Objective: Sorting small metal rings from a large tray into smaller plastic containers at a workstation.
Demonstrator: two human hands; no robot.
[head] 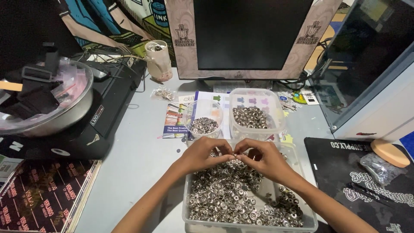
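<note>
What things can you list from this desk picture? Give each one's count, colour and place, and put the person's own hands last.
large tray: one, clear, front centre, full of silver metal rings
square tub: one, clear, behind tray, right
round tub: one, clear, behind tray, left
monitor: one, dark screen, back centre
metal bowl: one, silver, left
leaflets: a few, multicoloured, under the tubs
cup: one, pale, beside the monitor
mat: one, black, right
left hand: over tray, fingertips meeting the right hand's
right hand: over tray
</note>
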